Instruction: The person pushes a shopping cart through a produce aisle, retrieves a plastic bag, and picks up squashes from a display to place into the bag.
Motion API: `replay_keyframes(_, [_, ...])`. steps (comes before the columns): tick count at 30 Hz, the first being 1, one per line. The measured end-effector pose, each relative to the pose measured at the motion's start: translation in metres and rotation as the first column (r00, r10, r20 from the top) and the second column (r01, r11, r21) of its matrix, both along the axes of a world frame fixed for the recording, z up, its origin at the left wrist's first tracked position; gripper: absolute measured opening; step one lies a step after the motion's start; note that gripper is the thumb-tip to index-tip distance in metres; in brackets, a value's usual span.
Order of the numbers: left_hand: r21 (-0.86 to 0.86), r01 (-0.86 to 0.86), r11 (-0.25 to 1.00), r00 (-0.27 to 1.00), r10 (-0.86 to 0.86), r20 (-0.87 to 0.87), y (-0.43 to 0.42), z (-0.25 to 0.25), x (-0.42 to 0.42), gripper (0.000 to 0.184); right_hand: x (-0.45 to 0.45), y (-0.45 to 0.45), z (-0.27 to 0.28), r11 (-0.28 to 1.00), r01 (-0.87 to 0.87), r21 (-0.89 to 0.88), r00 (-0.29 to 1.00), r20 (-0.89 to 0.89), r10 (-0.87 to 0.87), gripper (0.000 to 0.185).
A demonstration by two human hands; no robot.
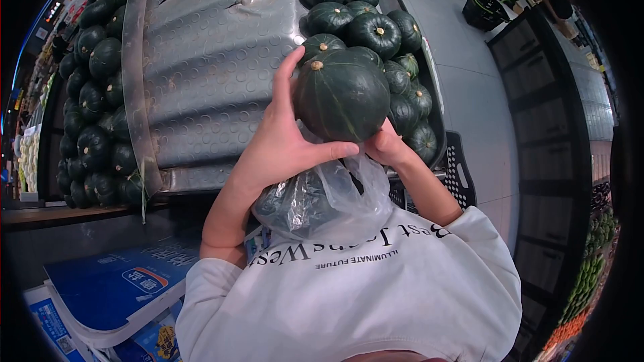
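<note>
A large dark green kabocha squash (343,97) is held up in front of my chest between both hands. My left hand (285,134) cups its left side, with a finger reaching up along it and the thumb across its near underside. My right hand (387,144) grips the lower right side; some of its fingers are hidden behind the squash. Below them hangs a clear plastic bag (349,191) with something dark and rounded inside. Its upper part lies close to my right hand, but I cannot tell which hand carries it.
Several kabocha squashes (376,35) are heaped on the right of a display covered with worn grey ribbed matting (208,60). More squashes (94,100) are stacked at left. Blue cartons (124,281) stand lower left. A black basket (486,10) is on the floor beyond.
</note>
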State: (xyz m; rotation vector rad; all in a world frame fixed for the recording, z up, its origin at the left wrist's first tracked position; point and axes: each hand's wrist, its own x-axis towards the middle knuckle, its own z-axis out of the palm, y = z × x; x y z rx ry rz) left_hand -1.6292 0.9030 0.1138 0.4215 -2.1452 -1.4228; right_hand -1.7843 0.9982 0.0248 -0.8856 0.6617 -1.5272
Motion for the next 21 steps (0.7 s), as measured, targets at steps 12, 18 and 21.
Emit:
replay_keyframes(12, [0.371,0.016,0.928,0.968,0.079,-0.239,0.001,-0.002,0.002,0.104,0.004,0.002,0.005,0.996,-0.038,-0.085,0.999,-0.031,0.035,0.117])
replay_keyframes(18, [0.487,-0.014,0.873,0.976,0.117,-0.182,-0.009,-0.013,0.011,0.083,0.002,0.002,0.003,0.994,-0.05,-0.096,0.994,-0.098,0.04,0.119])
replay_keyframes(21, [0.538,-0.03,0.842,0.98,0.13,-0.148,-0.008,-0.014,0.013,0.08,0.001,0.003,0.002,0.992,-0.068,-0.108,0.993,-0.1,0.057,0.117])
